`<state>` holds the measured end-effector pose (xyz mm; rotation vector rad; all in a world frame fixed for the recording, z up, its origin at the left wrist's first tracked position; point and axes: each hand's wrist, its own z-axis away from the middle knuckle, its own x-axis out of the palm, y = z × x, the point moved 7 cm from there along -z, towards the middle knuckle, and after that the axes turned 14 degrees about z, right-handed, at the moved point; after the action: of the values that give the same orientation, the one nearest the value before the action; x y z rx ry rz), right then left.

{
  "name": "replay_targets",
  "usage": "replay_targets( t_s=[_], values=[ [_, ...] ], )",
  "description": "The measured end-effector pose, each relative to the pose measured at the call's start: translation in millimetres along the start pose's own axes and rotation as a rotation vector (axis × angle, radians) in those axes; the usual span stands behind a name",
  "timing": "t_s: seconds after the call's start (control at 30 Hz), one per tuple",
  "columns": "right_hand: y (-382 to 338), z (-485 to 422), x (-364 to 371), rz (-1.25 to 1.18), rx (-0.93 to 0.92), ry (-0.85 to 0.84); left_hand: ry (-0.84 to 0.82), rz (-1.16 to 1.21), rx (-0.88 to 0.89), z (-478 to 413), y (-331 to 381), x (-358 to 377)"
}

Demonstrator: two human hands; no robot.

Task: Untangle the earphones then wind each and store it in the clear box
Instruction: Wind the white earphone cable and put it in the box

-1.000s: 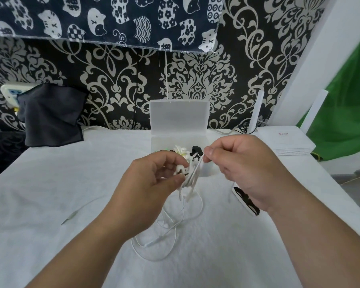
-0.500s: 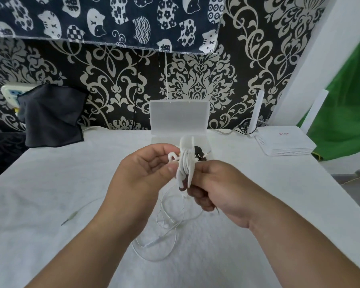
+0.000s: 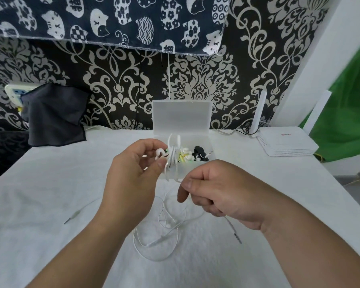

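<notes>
My left hand (image 3: 133,173) pinches a wound coil of white earphone cable (image 3: 172,156), held upright in front of the clear box (image 3: 202,140). My right hand (image 3: 218,194), lower and to the right of the coil, grips the free end of the same cable; its jack plug (image 3: 236,235) hangs out below the palm. A second white earphone (image 3: 164,231) lies in loose loops on the white cloth under my hands, its plug (image 3: 71,217) lying off to the left. The box stands open with its lid up and holds wound white, green and black earphones (image 3: 197,152).
A white router (image 3: 287,142) with two upright antennas sits at the back right. A dark cloth (image 3: 54,115) hangs over a wall socket at the back left. The patterned wall rises right behind the box. A green sheet (image 3: 345,113) hangs at the far right.
My right hand has swung from above the coil, round it, down to its lower right, drawing the cable's tail with it. My left hand has kept its hold on the coil.
</notes>
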<state>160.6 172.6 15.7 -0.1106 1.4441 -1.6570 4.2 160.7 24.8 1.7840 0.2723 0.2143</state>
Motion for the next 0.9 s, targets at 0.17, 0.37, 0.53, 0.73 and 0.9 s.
replay_targets(
  t_s=[0.17, 0.37, 0.53, 0.73, 0.9],
  values=[
    [-6.3, 2.8, -9.4, -0.011, -0.041, 0.084, -0.061, -0.159, 0.076, 7.7, 10.3, 11.4],
    [-2.7, 5.3, -36.4, -0.133, -0.033, 0.295, -0.175, -0.239, 0.104, 10.1, 13.2, 19.9],
    [5.3, 8.6, -53.5, -0.166, -0.015, 0.394, -0.276, -0.163, 0.03, 12.1, 8.9, 24.8],
    [14.8, 7.3, -59.5, -0.052, 0.037, 0.471, -0.385, -0.12, -0.021, 15.4, 4.7, 32.4],
    [16.4, 4.6, -53.9, -0.083, 0.065, 0.417, -0.4, -0.132, -0.032, 16.0, 3.8, 32.4]
  ],
)
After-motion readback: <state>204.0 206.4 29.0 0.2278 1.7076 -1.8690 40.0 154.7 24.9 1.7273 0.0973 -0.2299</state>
